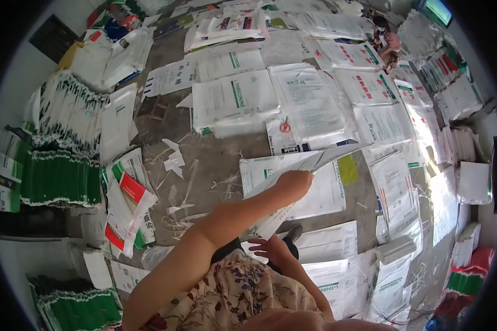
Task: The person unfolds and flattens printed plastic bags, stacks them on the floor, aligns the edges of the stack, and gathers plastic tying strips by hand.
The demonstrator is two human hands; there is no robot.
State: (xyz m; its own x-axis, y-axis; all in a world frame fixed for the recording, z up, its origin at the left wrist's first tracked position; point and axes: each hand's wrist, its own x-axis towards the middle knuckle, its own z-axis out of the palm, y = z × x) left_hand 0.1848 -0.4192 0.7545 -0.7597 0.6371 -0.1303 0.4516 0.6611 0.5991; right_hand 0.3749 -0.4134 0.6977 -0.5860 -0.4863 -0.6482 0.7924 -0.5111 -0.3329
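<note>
My left hand [295, 185] reaches across in front of me, its fingers closed on the edge of a white printed sack [327, 156]. The sack is lifted and tilted, its far corner pointing to the right. Beneath it lies a flat pile of white sacks [324, 194] with green lettering. Close to the near end of the held sack is my right hand [271, 249], fingers spread apart; whether it touches the sack I cannot tell. A yellow-green piece [347, 169] sticks out at the pile's right side.
Flat stacks of white sacks [236, 98] cover much of the floor. Red-handled scissors [285, 126] rest on one. Green-and-white sack bundles [61, 176] are piled at left, near a small wooden stool [155, 110]. Scraps [174, 158] litter the floor. Another person [388, 44] is at far right.
</note>
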